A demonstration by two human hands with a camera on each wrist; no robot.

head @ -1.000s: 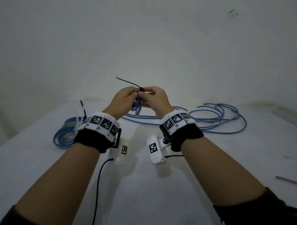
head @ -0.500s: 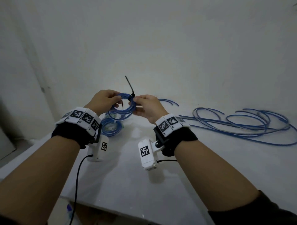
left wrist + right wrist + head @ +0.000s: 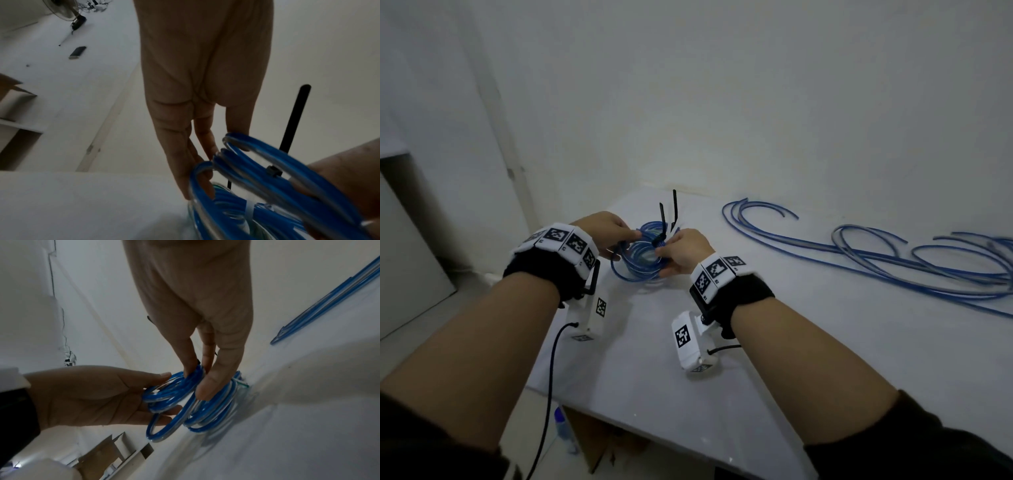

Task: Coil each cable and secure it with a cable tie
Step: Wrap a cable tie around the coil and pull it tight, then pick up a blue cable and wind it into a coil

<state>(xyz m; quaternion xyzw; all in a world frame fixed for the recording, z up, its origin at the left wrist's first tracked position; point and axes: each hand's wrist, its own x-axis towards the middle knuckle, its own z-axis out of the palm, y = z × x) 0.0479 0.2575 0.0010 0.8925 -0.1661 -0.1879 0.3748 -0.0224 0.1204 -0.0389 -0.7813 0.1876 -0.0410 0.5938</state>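
White desk (image 3: 808, 342) runs under me, and near its far left corner I hold the coiled blue cable (image 3: 640, 255) lower than half a second ago, just above a tied coil (image 3: 236, 209). Its black cable tie (image 3: 663, 219) stands upright. My left hand (image 3: 604, 229) and right hand (image 3: 686, 251) pinch opposite sides. Loose cables (image 3: 876, 246) trail toward the right edge.

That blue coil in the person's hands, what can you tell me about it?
The blue coil is glossy plastic-looking cable wound into several round loops, cinched by a black cable tie whose tail stands upward. The left hand and right hand pinch it on opposite sides, just above another tied coil on the white table.
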